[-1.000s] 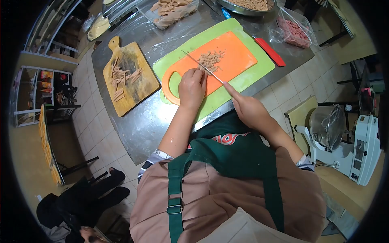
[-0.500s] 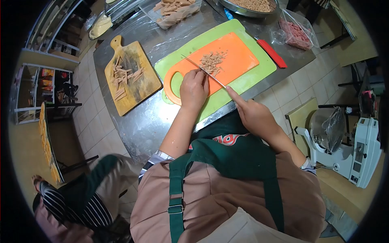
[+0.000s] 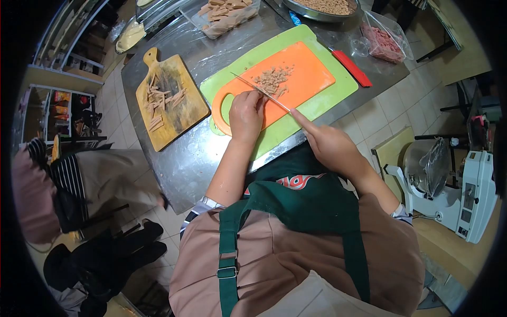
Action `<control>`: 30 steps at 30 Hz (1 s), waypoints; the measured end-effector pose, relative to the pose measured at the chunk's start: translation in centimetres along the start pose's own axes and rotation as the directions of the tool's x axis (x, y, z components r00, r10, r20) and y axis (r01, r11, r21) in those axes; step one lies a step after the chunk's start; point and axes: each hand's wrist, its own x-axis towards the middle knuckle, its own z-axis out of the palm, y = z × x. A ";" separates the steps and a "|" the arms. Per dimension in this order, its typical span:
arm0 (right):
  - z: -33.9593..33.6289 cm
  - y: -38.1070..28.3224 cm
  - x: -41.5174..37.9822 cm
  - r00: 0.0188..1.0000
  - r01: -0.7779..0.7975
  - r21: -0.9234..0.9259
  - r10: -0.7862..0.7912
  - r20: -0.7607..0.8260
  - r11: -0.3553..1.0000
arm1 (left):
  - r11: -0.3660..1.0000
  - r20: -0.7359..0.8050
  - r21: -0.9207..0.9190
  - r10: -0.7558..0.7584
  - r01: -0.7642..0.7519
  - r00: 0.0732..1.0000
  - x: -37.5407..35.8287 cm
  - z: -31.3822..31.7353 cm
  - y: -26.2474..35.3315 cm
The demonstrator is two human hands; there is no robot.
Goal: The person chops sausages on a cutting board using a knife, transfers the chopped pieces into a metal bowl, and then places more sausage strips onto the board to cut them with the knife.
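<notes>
My right hand [image 3: 332, 145] grips a knife [image 3: 272, 99], index finger stretched along its back. The blade slants across an orange cutting board [image 3: 309, 58], beside a heap of small chopped brown pieces [image 3: 274, 79]. My left hand [image 3: 246, 113] is closed on the near part of this board, curled fingertips against the blade; what they pinch is hidden. Under the orange board lies a larger green cutting board [image 3: 340, 87]. To the left, a wooden cutting board [image 3: 182, 119] with a handle bears brown meat-like strips [image 3: 158, 100].
At the table's back are a plastic tub of brown pieces [image 3: 227, 13] and a metal bowl of chopped bits [image 3: 327, 8]. A red-handled tool [image 3: 351, 68] and a tub of pink meat [image 3: 385, 45] lie right. A white scale [image 3: 472, 195] stands far right; people [image 3: 100, 185] are behind left.
Both hands and the knife stay at the orange board, with only a slight shift. On the left, one person has changed position and another person in dark clothes shows below.
</notes>
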 end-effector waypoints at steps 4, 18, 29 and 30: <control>1.1 0.3 0.1 1.000 0.020 0.020 -0.020 -0.002 1.000 | 1.000 0.009 0.002 0.023 -0.023 1.000 0.1 -0.1 -0.2; -0.8 -1.1 0.0 0.995 -0.054 -0.047 0.057 0.076 0.997 | 0.996 -0.002 0.057 0.074 -0.074 0.997 -0.7 -0.4 -0.1; 1.7 0.7 3.5 0.984 -0.129 0.246 0.092 0.156 0.961 | 0.997 -0.049 0.018 0.082 -0.081 0.995 -0.7 -0.3 -0.3; 1.0 0.6 3.4 0.982 -0.126 0.264 0.083 0.168 0.956 | 0.996 -0.073 -0.005 0.092 -0.092 0.993 -0.6 -0.3 -0.2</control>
